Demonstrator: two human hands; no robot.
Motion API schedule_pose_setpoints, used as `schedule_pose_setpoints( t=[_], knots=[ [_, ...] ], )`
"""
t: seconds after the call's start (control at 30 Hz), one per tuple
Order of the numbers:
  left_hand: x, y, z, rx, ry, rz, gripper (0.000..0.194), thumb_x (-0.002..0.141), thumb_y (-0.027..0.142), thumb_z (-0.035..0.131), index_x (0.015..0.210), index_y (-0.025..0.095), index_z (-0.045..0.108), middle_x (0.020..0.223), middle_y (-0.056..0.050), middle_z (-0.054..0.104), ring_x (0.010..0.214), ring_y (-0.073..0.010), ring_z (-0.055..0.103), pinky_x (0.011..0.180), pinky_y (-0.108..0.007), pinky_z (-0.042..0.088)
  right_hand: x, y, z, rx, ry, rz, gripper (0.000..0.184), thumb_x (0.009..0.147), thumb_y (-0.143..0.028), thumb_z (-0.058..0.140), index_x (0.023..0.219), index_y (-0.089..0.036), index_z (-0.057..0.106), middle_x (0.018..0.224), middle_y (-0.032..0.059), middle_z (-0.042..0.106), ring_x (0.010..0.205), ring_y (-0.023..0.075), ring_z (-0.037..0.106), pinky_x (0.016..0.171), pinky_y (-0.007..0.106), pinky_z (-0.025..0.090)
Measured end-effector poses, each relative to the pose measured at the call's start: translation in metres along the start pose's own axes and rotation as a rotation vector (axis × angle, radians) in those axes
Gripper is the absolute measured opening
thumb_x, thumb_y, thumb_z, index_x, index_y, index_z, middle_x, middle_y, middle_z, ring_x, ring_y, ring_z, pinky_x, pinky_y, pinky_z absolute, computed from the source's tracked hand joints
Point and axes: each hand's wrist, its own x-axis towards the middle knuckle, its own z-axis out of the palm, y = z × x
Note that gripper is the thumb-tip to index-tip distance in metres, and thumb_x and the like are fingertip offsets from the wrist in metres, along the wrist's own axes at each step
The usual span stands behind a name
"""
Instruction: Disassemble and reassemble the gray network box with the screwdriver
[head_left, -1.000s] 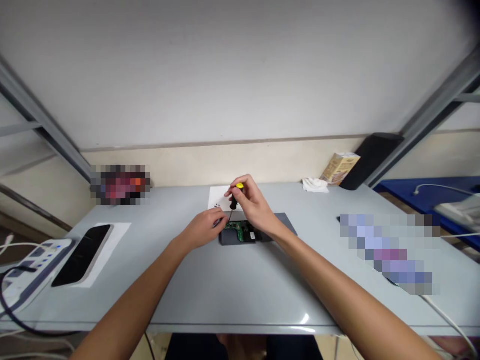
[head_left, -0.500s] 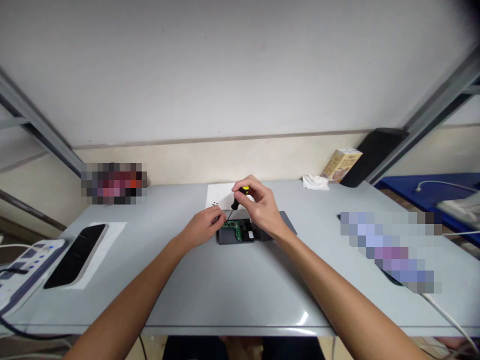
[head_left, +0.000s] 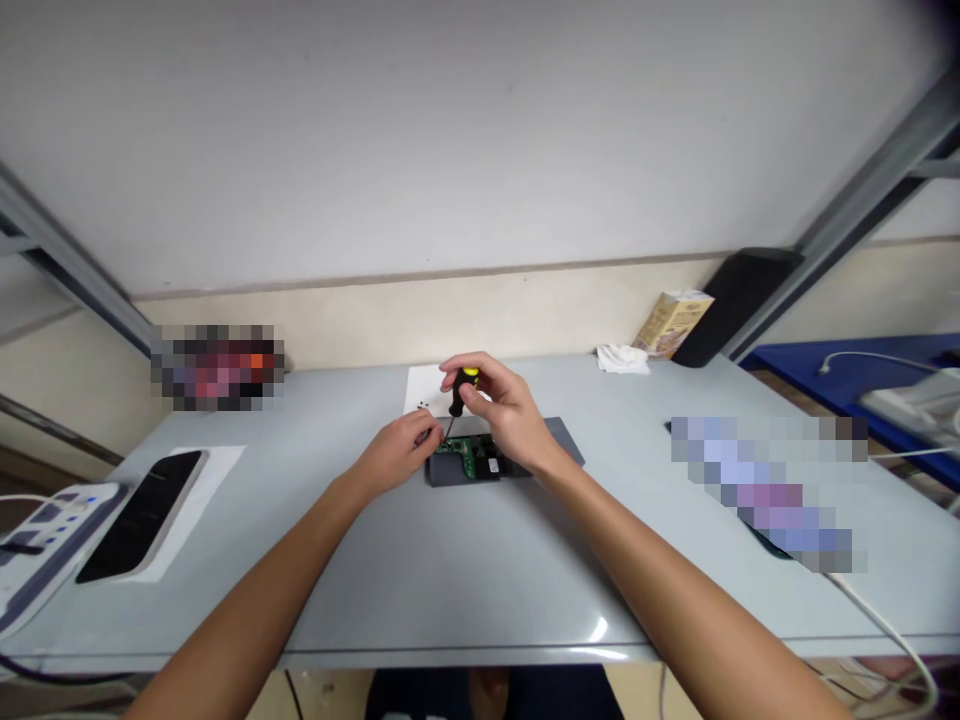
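Note:
A screwdriver [head_left: 459, 396] with a black and yellow handle is in my right hand [head_left: 504, 408], its fingers closed around the grip. Its thin shaft slants down to the left end of a green circuit board [head_left: 470, 460]. The board lies in an opened flat dark grey device [head_left: 448, 470] on the table, beside a black part with a small white label. At the device's left end, my left hand [head_left: 399, 450] has its fingers curled together close to the screwdriver tip. A small dark item may be between those fingers, but I cannot make it out.
Behind the device lies a white sheet [head_left: 420, 385] with several tiny dark pieces. A phone [head_left: 142, 515] and a power strip [head_left: 52, 540] are at the left. A crumpled tissue [head_left: 622, 359], a yellow carton [head_left: 673, 325] and a black cylinder [head_left: 739, 305] stand back right.
The view has shifted slightly. My right hand has tipped the screwdriver a little more upright, its tip staying near the board's left end. My left hand keeps its place by the device.

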Motion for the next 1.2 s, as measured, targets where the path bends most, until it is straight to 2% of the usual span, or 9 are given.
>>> schedule_pose_setpoints(
  t=[0.2,0.37,0.53,0.6,0.7,0.8,0.97,1.03,1.2],
  knots=[
    [0.0,0.0,0.001,0.011,0.02,-0.013,0.028,0.103,0.03,0.045,0.081,0.02,0.058,0.083,-0.001,0.061,0.076,-0.0169,0.056,0.074,-0.03,0.044,0.002,0.008,-0.004,-0.078,0.11,-0.013,0.007,0.09,-0.03,0.071,0.091,-0.024,0.068,0.1,0.0027,0.062,0.088,0.0169,0.06,0.083,0.036,0.047],
    [0.0,0.0,0.002,0.003,0.021,-0.021,0.03,0.103,0.032,0.045,0.079,0.02,0.058,0.082,-0.002,0.06,0.075,-0.0168,0.053,0.072,-0.03,0.043,0.003,0.013,-0.005,0.075,0.027,0.024,0.017,0.097,-0.033,0.06,0.112,-0.027,0.066,0.105,0.0043,0.066,0.097,0.0194,0.062,0.084,0.037,0.049],
    [0.0,-0.001,0.002,-0.002,0.022,-0.017,0.032,0.104,0.033,0.045,0.079,0.019,0.059,0.082,-0.002,0.061,0.075,-0.017,0.054,0.073,-0.031,0.043,0.004,0.014,-0.004,-0.055,0.123,-0.016,0.01,0.091,-0.033,0.07,0.096,-0.025,0.068,0.105,0.0042,0.062,0.093,0.0185,0.06,0.084,0.036,0.05],
    [0.0,-0.003,0.002,0.0,0.021,-0.02,0.032,0.104,0.033,0.045,0.079,0.019,0.059,0.082,-0.002,0.061,0.075,-0.017,0.053,0.073,-0.031,0.043,0.005,0.016,-0.006,-0.037,0.109,-0.012,0.011,0.091,-0.031,0.068,0.1,-0.025,0.068,0.103,0.0041,0.062,0.094,0.0189,0.061,0.085,0.037,0.05],
    [0.0,-0.005,0.003,-0.006,0.014,-0.016,0.031,0.104,0.032,0.045,0.081,0.019,0.06,0.083,-0.002,0.06,0.076,-0.0169,0.053,0.073,-0.03,0.042,0.007,0.017,-0.009,0.094,0.049,0.044,0.019,0.094,-0.033,0.062,0.111,-0.027,0.065,0.113,0.0052,0.066,0.1,0.0202,0.065,0.088,0.039,0.051],
    [0.0,-0.005,0.003,-0.014,0.013,-0.012,0.029,0.104,0.031,0.046,0.08,0.019,0.059,0.083,-0.002,0.06,0.076,-0.0167,0.054,0.073,-0.03,0.042,0.008,0.017,-0.01,0.132,0.058,0.08,0.017,0.094,-0.037,0.064,0.106,-0.026,0.065,0.124,0.0068,0.066,0.11,0.0216,0.065,0.089,0.037,0.051],
    [0.0,-0.002,0.002,-0.003,0.01,-0.016,0.033,0.104,0.035,0.045,0.078,0.019,0.058,0.081,-0.002,0.06,0.076,-0.0173,0.054,0.074,-0.031,0.042,0.009,0.02,-0.009,0.073,0.159,0.056,0.018,0.088,-0.039,0.074,0.09,-0.024,0.065,0.098,0.0033,0.064,0.089,0.0177,0.058,0.077,0.032,0.049],
    [0.001,-0.003,0.002,-0.003,0.01,-0.013,0.033,0.104,0.035,0.045,0.079,0.02,0.059,0.082,-0.002,0.06,0.077,-0.0175,0.054,0.074,-0.031,0.042,0.009,0.022,-0.01,0.092,0.122,0.062,0.018,0.09,-0.04,0.07,0.095,-0.024,0.066,0.093,0.0023,0.063,0.086,0.0173,0.058,0.08,0.034,0.05],
    [0.002,-0.003,0.003,-0.002,0.019,-0.015,0.032,0.104,0.034,0.045,0.079,0.019,0.059,0.083,-0.002,0.062,0.076,-0.0172,0.054,0.074,-0.03,0.042,0.009,0.024,-0.013,0.214,0.07,0.104,0.021,0.096,-0.044,0.062,0.104,-0.025,0.062,0.112,0.0045,0.067,0.101,0.019,0.064,0.092,0.038,0.05]
  ],
)
